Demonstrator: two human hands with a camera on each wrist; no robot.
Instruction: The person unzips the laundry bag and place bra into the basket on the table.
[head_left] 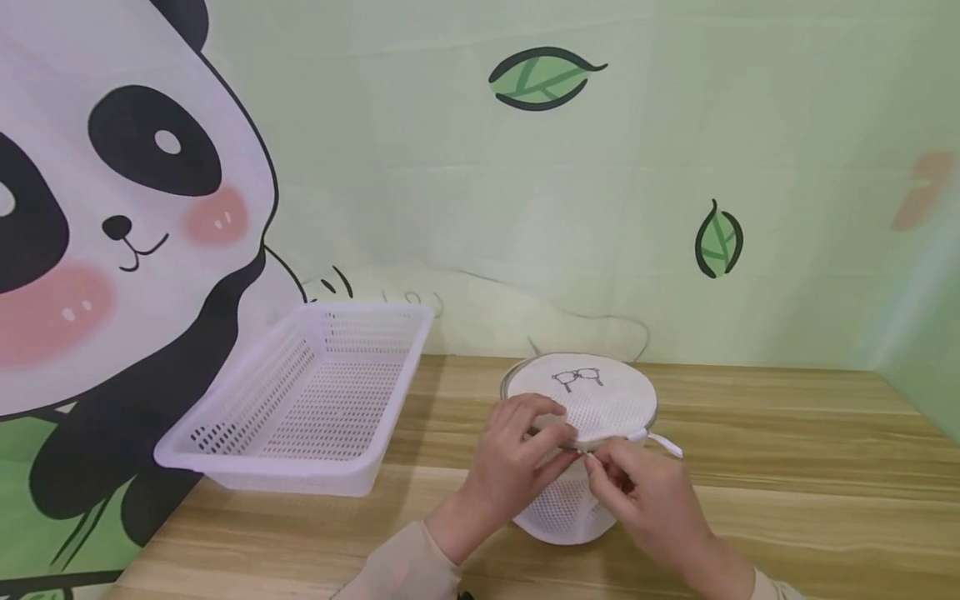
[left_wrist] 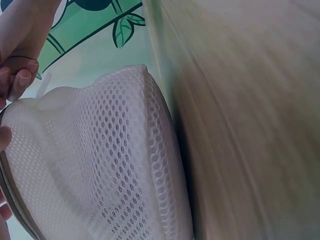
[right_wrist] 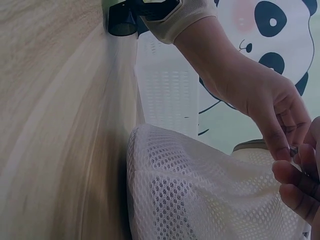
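Note:
A round white mesh laundry bag (head_left: 566, 508) stands upright on the table, its flat lid printed with a small line drawing of animals. A zipper (left_wrist: 15, 195) runs round the lid's rim. My left hand (head_left: 513, 446) holds the front rim between thumb and fingers. Close beside it, my right hand (head_left: 652, 492) pinches the zipper edge with thumb and forefinger. In the right wrist view the fingertips of both hands nearly meet at a small dark piece, too small to make out. The bag's mesh side (right_wrist: 175, 195) sags in folds.
A white slotted plastic basket (head_left: 322, 467) sits on the left of the wooden table (head_left: 787, 467). Behind them hangs a green backdrop (head_left: 420, 208) with a panda and leaves. A white fabric loop (head_left: 666, 446) sticks out from the bag's right side.

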